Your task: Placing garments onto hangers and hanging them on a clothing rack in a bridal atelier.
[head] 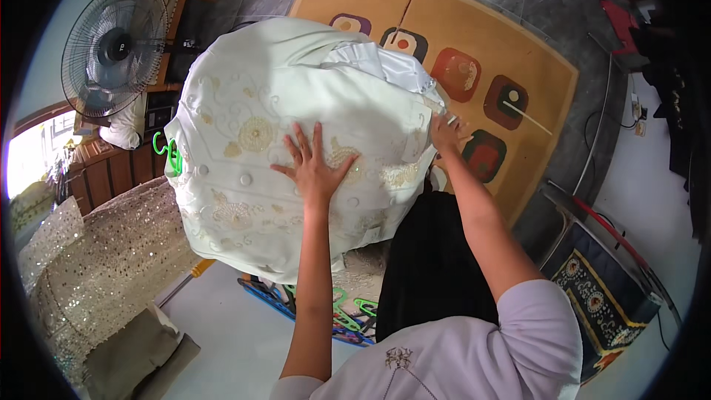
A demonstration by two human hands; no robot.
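Note:
A white jacket [333, 97] with beaded flower embroidery and covered buttons lies spread out before me. My left hand [314, 169] rests flat on its front, fingers spread, holding nothing. At the jacket's right edge is my right hand [446, 132], touching the cloth there; whether its fingers grip the edge is unclear. Shiny white satin lining [389, 64] shows in the opening near the top right. From the jacket's left end sticks out a bright green plastic hanger [175, 154]. The surface beneath the jacket is hidden.
A fan [118, 44] stands at upper left, above sequined fabric [122, 250]. Several plastic hangers [347, 311] lie just in front of me. A tan patterned rug [511, 161] covers floor beyond the jacket. To the right is an ornamented dark cloth [597, 294] beside a red-and-black bar [605, 228].

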